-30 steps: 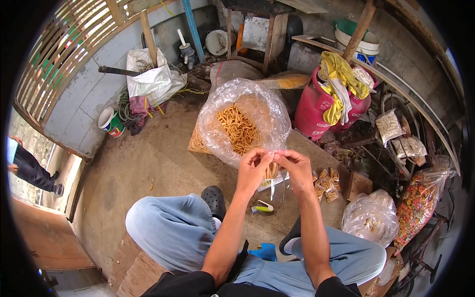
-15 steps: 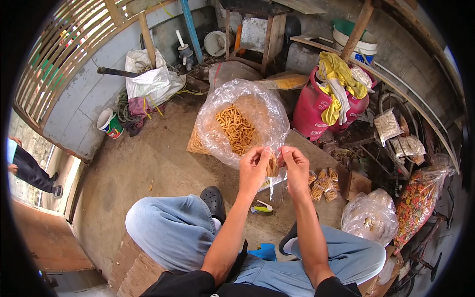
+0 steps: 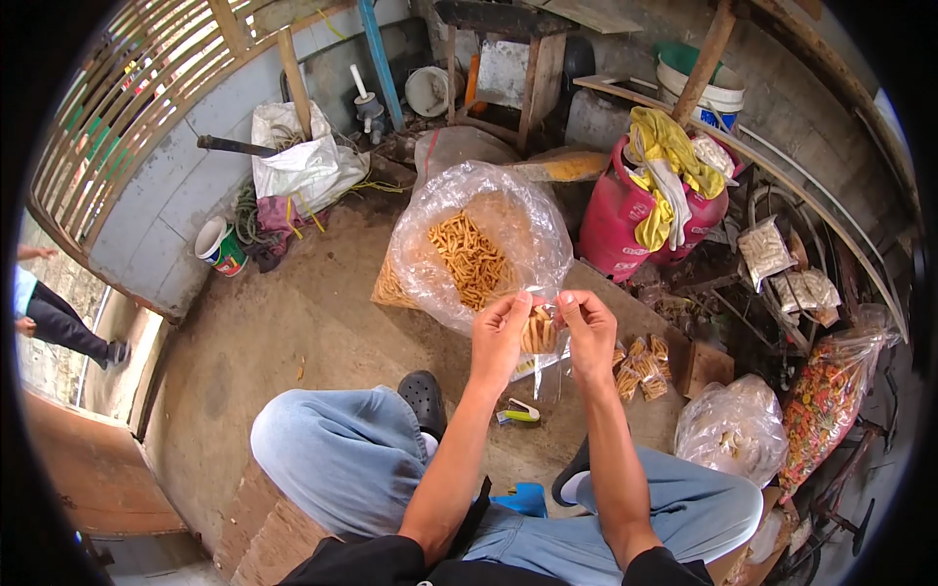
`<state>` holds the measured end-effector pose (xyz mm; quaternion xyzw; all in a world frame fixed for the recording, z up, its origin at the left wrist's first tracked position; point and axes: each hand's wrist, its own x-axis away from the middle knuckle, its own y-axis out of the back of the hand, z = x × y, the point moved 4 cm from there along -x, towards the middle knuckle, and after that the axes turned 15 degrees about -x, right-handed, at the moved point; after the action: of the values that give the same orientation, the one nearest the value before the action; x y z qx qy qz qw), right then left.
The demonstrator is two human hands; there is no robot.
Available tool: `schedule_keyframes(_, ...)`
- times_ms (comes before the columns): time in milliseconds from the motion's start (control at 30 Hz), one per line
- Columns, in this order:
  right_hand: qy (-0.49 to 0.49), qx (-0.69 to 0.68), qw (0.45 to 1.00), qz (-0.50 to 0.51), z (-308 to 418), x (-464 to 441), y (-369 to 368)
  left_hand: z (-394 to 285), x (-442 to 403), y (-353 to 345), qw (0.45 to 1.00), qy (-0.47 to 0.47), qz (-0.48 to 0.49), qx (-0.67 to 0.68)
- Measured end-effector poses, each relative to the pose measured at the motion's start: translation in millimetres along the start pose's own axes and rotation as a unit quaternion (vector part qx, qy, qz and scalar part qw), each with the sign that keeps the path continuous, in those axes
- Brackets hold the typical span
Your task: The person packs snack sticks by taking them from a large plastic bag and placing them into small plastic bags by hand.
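A small clear plastic packet with stick-shaped snacks (image 3: pixel 538 334) hangs between my two hands. My left hand (image 3: pixel 501 334) pinches one top corner, and my right hand (image 3: pixel 587 332) pinches the other. Both sets of fingers are closed on the plastic. Just beyond them stands a large, open clear plastic bag (image 3: pixel 542 220), with many loose snack sticks (image 3: pixel 467 256) inside. Several filled packets (image 3: pixel 642 367) lie on the floor beyond my right hand. A green and white tool, perhaps a stapler (image 3: pixel 519 412), rests on the floor between my feet.
Pink gas cylinders (image 3: pixel 611 220) draped with yellow cloth (image 3: pixel 650 146) stand at the back right. At the right sit a tied clear bag (image 3: pixel 731 430) and a long bag of colourful pieces (image 3: pixel 831 396). Another person (image 3: pixel 66 317) is outside the doorway at far left.
The packet between my hands has turned and spread, so more of its snack sticks face me. My hands stay nearly in place. The person at far left has shifted slightly, an arm now extended.
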<state>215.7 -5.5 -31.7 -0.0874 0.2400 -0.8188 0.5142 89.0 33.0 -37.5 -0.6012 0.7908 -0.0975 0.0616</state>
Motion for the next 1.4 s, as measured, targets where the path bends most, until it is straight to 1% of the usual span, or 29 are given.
schedule_keyframes(33, -0.002, -0.004, 1.0, 0.0, -2, 0, 1, 0, 0, 1, 1.0, -0.001, 0.0, 0.0)
schedule_keyframes(100, -0.005, -0.009, 1.0, 0.0, -2, 1, 2, 0, 1, 2, 0.999, 0.029, 0.015, 0.004)
schedule_keyframes(167, -0.01, 0.02, 1.0, -0.007, -1, 2, 1, 2, 0, 4, 0.999, 0.023, 0.027, 0.007)
schedule_keyframes(333, -0.005, 0.034, 0.999, -0.008, 3, 4, -5, -7, 3, 3, 0.997, 0.004, 0.072, 0.014)
schedule_keyframes(400, -0.005, 0.032, 0.999, -0.008, 4, 4, -7, -4, 2, 6, 0.998, 0.026, 0.05, 0.036)
schedule_keyframes(433, -0.014, 0.033, 0.999, -0.006, 3, 3, -8, -2, 2, 6, 0.998, 0.025, 0.049, 0.036)
schedule_keyframes(500, -0.024, 0.034, 0.999, -0.003, 4, 4, -12, -1, 1, 11, 1.0, 0.002, 0.016, 0.023)
schedule_keyframes(567, -0.068, -0.006, 0.997, 0.031, 5, 7, -23, -3, 1, 14, 1.0, -0.01, 0.0, 0.017)
schedule_keyframes(600, -0.068, -0.006, 0.997, 0.033, 3, 7, -22, -5, 0, 16, 1.0, -0.022, -0.016, 0.011)
schedule_keyframes(633, -0.1, -0.008, 0.994, 0.047, -2, 7, -21, -6, 0, 19, 1.0, -0.024, -0.018, 0.011)
schedule_keyframes(667, -0.132, -0.009, 0.989, 0.062, -7, 8, -21, -7, 0, 21, 0.999, -0.039, -0.026, -0.016)
schedule_keyframes(700, -0.128, -0.029, 0.99, 0.049, -9, 8, -22, -7, 0, 24, 0.997, -0.055, -0.035, -0.044)
schedule_keyframes(733, -0.129, -0.029, 0.99, 0.051, -10, 8, -24, -6, 0, 25, 0.997, -0.056, -0.036, -0.044)
schedule_keyframes(800, -0.141, -0.048, 0.989, 0.019, -11, 10, -24, -4, 1, 27, 0.993, -0.066, -0.062, -0.073)
schedule_keyframes(933, -0.106, -0.008, 0.994, -0.007, -10, 13, -28, -5, 3, 27, 0.992, -0.069, -0.079, -0.066)
schedule_keyframes(1000, -0.082, 0.0, 0.997, -0.001, -11, 14, -29, -2, 2, 29, 0.999, -0.022, -0.043, -0.001)
schedule_keyframes(1033, -0.082, 0.0, 0.997, -0.001, -11, 14, -28, -5, 2, 31, 0.999, -0.022, -0.043, 0.0)
schedule_keyframes(1100, -0.094, -0.005, 0.995, 0.014, -10, 14, -28, -10, 2, 31, 1.0, -0.011, 0.01, 0.025)
schedule_keyframes(1133, -0.095, -0.004, 0.995, 0.015, -9, 14, -29, -12, 2, 33, 1.0, -0.011, 0.008, 0.026)
schedule_keyframes(1200, -0.107, -0.021, 0.993, 0.041, -4, 14, -34, -12, 1, 35, 0.999, 0.013, 0.03, -0.033)
schedule_keyframes(1333, -0.091, -0.007, 0.995, 0.045, 2, 16, -40, -14, 4, 36, 0.999, 0.018, 0.013, -0.025)
schedule_keyframes(1400, -0.077, 0.049, 0.996, 0.019, 1, 16, -36, -16, 5, 37, 0.999, 0.035, -0.003, -0.026)
